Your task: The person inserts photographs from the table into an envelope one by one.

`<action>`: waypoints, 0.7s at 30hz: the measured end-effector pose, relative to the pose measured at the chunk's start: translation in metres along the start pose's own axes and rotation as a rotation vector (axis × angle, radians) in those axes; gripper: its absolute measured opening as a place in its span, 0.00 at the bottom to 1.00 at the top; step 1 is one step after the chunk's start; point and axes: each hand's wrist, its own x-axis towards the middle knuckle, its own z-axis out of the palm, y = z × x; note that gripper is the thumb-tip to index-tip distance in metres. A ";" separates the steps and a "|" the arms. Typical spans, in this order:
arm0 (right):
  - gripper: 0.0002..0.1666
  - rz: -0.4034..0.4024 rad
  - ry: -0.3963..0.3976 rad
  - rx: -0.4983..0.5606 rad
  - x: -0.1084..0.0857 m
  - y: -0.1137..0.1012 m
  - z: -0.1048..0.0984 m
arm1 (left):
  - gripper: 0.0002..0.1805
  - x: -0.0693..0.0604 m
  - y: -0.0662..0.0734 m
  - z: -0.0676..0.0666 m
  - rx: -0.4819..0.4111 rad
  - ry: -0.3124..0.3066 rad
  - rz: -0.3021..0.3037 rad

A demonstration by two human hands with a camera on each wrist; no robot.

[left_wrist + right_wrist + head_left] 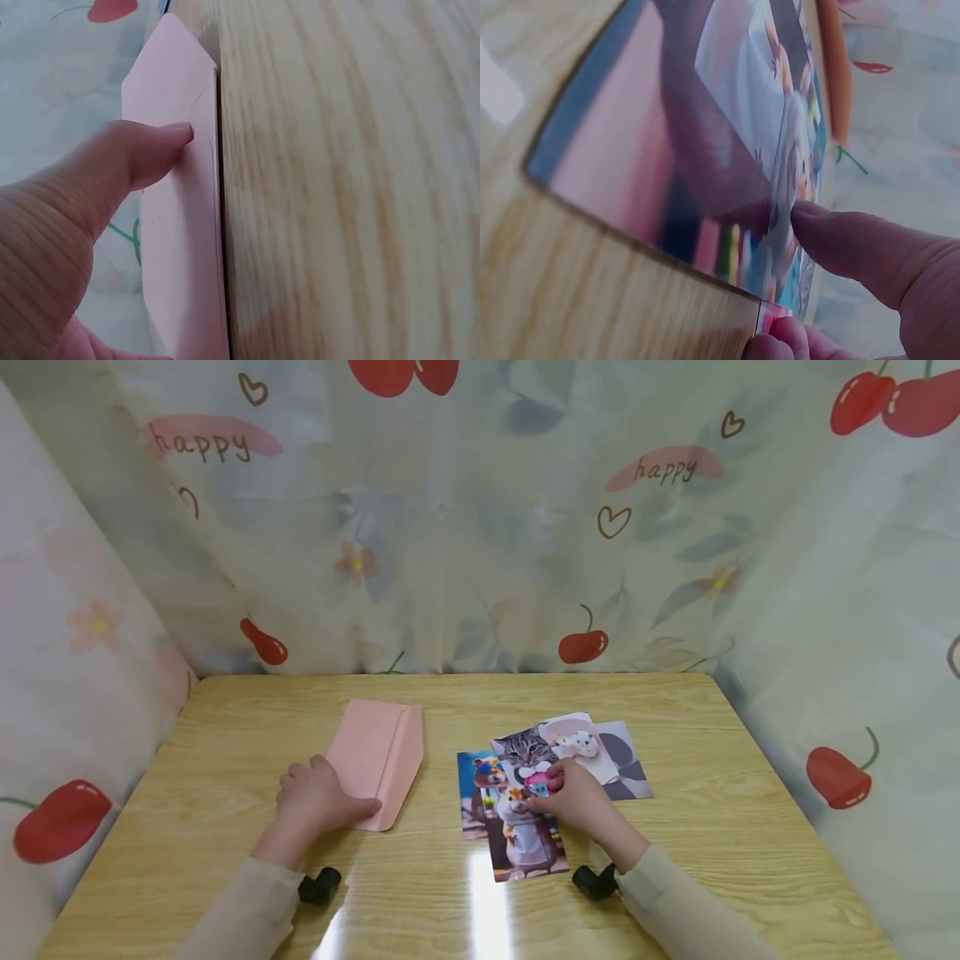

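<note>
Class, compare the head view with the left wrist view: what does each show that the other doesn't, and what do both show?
Head view only: the right hand, the photo cards it is touching, and the word "happy" printed on the backdrop.
Left wrist view only: no extra object, just a low, side-on close-up revealing a thin dark line along the long edge of the pink envelope.
Both: the left hand with its thumb on the envelope, the wooden table and the cherry-patterned backdrop.
</note>
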 end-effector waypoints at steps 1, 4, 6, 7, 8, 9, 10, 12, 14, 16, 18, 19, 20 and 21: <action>0.36 -0.003 0.005 -0.007 0.000 -0.001 0.000 | 0.66 0.000 0.000 0.000 0.001 -0.001 -0.002; 0.34 -0.013 0.019 -0.020 0.001 -0.001 0.002 | 0.65 0.000 -0.001 0.001 0.001 0.007 0.003; 0.33 -0.019 0.027 -0.022 0.001 -0.002 0.003 | 0.63 0.000 -0.001 0.001 0.001 0.017 0.006; 0.32 -0.023 0.030 -0.023 0.001 -0.001 0.003 | 0.62 -0.001 -0.001 0.001 0.001 0.022 0.007; 0.31 -0.026 0.030 -0.025 0.001 -0.001 0.004 | 0.62 -0.002 -0.001 0.001 -0.002 0.027 0.009; 0.31 -0.028 0.031 -0.026 0.000 -0.001 0.004 | 0.61 -0.002 -0.001 0.001 -0.003 0.032 0.011; 0.31 -0.028 0.031 -0.026 0.001 -0.001 0.005 | 0.61 -0.003 -0.001 0.001 -0.005 0.037 0.013; 0.31 -0.028 0.030 -0.029 0.001 -0.001 0.005 | 0.61 -0.004 -0.001 0.001 -0.002 0.043 0.015; 0.31 -0.029 0.032 -0.032 0.001 -0.002 0.005 | 0.61 -0.004 -0.001 0.000 0.005 0.052 0.023; 0.32 -0.018 0.030 -0.038 0.000 -0.003 0.006 | 0.61 -0.004 -0.001 0.001 0.013 0.061 0.028; 0.35 -0.005 0.029 -0.048 0.000 -0.003 0.006 | 0.61 -0.005 0.000 0.002 0.014 0.071 0.033; 0.38 0.001 0.029 -0.053 -0.001 -0.004 0.007 | 0.60 -0.005 0.000 0.002 0.010 0.077 0.037; 0.40 0.008 0.028 -0.056 -0.001 -0.004 0.008 | 0.60 -0.006 0.000 0.003 0.006 0.084 0.041; 0.44 0.011 0.028 -0.060 -0.001 -0.004 0.009 | 0.60 -0.007 0.000 0.003 0.000 0.090 0.044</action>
